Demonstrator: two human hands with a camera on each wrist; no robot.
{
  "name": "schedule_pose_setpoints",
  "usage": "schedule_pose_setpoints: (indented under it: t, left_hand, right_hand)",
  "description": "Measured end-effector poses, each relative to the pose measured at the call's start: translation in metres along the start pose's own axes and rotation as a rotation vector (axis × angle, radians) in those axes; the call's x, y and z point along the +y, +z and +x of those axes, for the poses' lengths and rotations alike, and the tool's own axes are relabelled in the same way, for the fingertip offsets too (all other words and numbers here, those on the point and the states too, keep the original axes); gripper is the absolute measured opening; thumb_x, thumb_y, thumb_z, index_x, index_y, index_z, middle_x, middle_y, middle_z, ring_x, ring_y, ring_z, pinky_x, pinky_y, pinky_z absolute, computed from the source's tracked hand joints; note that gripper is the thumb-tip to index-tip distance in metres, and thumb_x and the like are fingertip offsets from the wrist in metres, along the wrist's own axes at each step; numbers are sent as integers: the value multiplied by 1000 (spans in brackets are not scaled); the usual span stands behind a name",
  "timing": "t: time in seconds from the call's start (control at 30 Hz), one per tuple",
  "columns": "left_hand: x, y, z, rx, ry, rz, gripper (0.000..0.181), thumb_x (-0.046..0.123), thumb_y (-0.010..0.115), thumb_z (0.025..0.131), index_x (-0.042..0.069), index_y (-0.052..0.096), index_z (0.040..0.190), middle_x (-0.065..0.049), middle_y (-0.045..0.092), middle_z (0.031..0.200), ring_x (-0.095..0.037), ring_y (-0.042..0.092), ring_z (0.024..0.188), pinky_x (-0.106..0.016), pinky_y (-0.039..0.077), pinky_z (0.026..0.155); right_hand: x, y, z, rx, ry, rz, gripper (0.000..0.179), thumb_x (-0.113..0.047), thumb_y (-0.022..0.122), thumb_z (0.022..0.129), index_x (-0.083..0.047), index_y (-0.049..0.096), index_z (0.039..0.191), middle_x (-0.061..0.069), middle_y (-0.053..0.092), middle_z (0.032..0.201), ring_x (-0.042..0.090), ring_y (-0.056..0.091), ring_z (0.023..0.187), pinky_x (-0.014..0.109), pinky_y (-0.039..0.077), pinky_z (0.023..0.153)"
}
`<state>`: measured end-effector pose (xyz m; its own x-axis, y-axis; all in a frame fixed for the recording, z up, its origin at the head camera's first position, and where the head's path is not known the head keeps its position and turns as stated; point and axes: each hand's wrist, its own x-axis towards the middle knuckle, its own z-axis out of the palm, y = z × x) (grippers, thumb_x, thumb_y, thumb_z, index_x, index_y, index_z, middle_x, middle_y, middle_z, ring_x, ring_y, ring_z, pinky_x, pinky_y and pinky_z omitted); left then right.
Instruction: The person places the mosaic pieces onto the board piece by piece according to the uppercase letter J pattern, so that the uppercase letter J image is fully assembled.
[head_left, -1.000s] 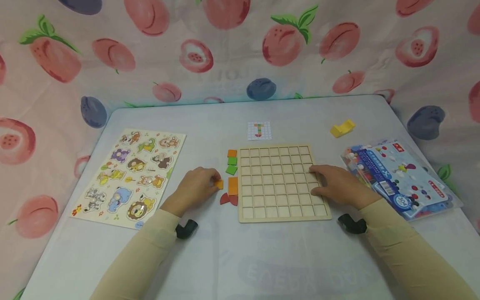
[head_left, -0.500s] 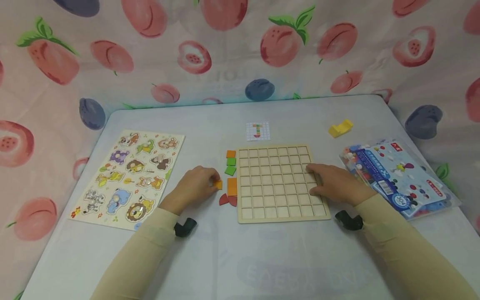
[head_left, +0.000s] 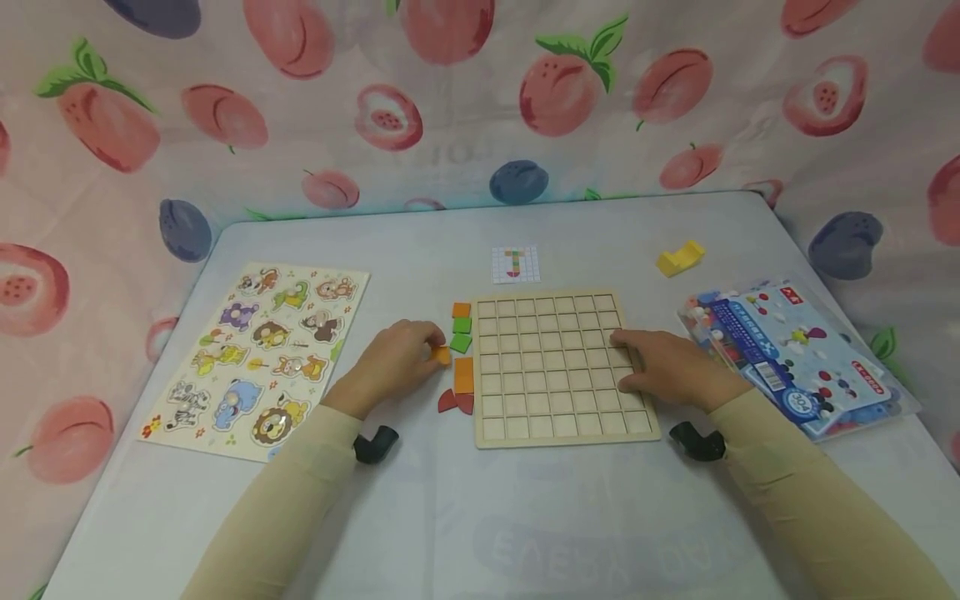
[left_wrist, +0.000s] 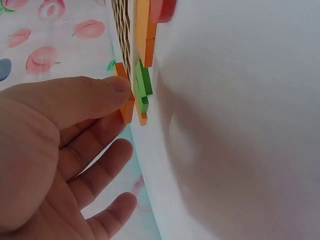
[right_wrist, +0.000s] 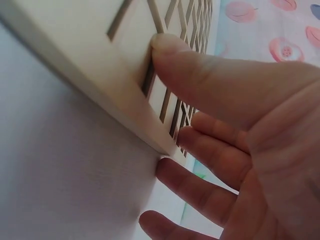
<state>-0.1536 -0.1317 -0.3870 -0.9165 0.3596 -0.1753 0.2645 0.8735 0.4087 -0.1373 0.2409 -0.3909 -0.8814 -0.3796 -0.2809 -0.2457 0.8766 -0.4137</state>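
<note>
My left hand (head_left: pixel 393 360) pinches an orange square tile (left_wrist: pixel 128 111) between thumb and forefinger, lifted just over the table. Its other fingers spread loosely. Beside it, along the left edge of a wooden grid board (head_left: pixel 557 383), lie an orange tile (head_left: pixel 461 309), two green tiles (head_left: pixel 461 342), more orange tiles (head_left: pixel 464 375) and two red quarter-round pieces (head_left: pixel 447 400). The board's squares hold no tiles. My right hand (head_left: pixel 675 367) rests at the board's right side. In the right wrist view its thumb (right_wrist: pixel 172 47) lies on the grid, with the fingers extended near the board's edge.
Behind the board lies a small pattern card (head_left: pixel 515 264) with a coloured J-like shape. An animal puzzle board (head_left: pixel 262 358) is at left. Bagged craft kits (head_left: pixel 802 354) lie at right, with a yellow curved block (head_left: pixel 681 258) behind them.
My left hand has lifted the orange tile from the table and moved it slightly away from me, toward the green tiles. The right hand stays at the board's edge.
</note>
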Motion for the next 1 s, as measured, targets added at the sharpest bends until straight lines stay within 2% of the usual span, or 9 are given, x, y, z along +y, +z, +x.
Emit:
schedule_pose_setpoints:
  t: [0.13, 0.37, 0.6, 1.0]
  left_hand:
    - [4, -1, 4, -3, 14, -1, 24, 15, 74, 91, 8, 69, 114, -5, 67, 110, -24, 57, 106, -39, 47, 99]
    - [11, -3, 13, -21, -12, -47, 22, 15, 73, 92, 10, 68, 113, -4, 66, 113, -23, 56, 109, -39, 47, 101]
    - [17, -4, 23, -25, -2, -89, 21, 16, 73, 91, 9, 67, 110, -6, 66, 114, -24, 57, 105, -39, 48, 98]
    - [30, -3, 41, -41, 20, -85, 27, 16, 72, 92, 8, 66, 118, -5, 66, 113, -22, 57, 102, -36, 48, 97]
  right_hand:
    - [1, 0, 0, 15, -21, 12, 68, -16, 81, 85, 0, 47, 143, 27, 51, 142, 47, 44, 132, 59, 35, 107]
    - [6, -2, 6, -2, -20, 10, 79, -17, 83, 83, 2, 42, 148, 27, 49, 144, 47, 45, 132, 60, 35, 107]
    - [7, -5, 7, -18, -39, 14, 79, -20, 83, 83, 4, 43, 147, 28, 49, 143, 49, 44, 132, 61, 35, 106]
    - [8, -5, 8, -24, -37, 27, 75, -21, 83, 83, -1, 46, 145, 27, 52, 141, 47, 45, 131, 61, 35, 106]
